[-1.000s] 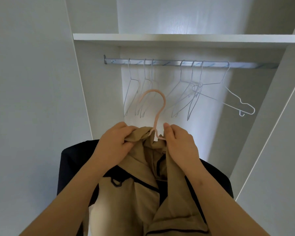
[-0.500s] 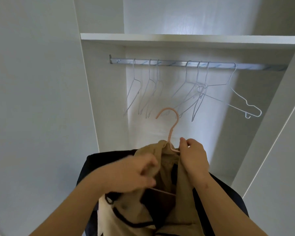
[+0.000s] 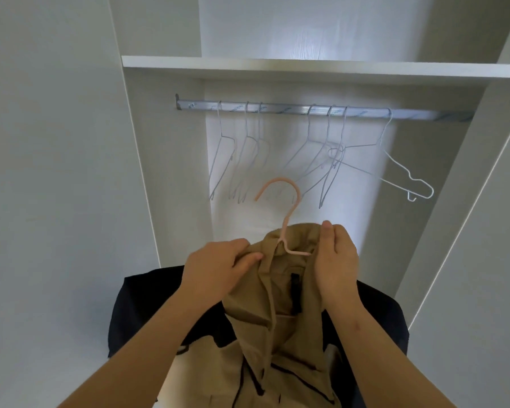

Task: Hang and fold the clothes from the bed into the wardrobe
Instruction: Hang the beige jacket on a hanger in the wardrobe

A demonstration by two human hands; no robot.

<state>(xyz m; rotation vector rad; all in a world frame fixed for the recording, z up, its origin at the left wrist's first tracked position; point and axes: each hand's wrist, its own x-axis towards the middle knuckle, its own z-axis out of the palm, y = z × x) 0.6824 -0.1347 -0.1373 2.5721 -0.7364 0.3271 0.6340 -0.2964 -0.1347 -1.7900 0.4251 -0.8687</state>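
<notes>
As the left hand (image 3: pixel 218 266) returned to pinch the tan jacket (image 3: pixel 277 334), the right hand (image 3: pixel 336 260) gripped it at three o'clock of the pink hanger (image 3: pixel 278 180), seemingly ready for hanging.

On my monitor, operator's body, two entries.
1. Left hand (image 3: pixel 218 267) with left forearm (image 3: pixel 147 343): bare along all the length I can see.
2. Right hand (image 3: pixel 337 260) with right forearm (image 3: pixel 377 346): likewise bare; one small mark (image 3: pixel 357 326) just past the wrist; thumbnail cut short.
</notes>
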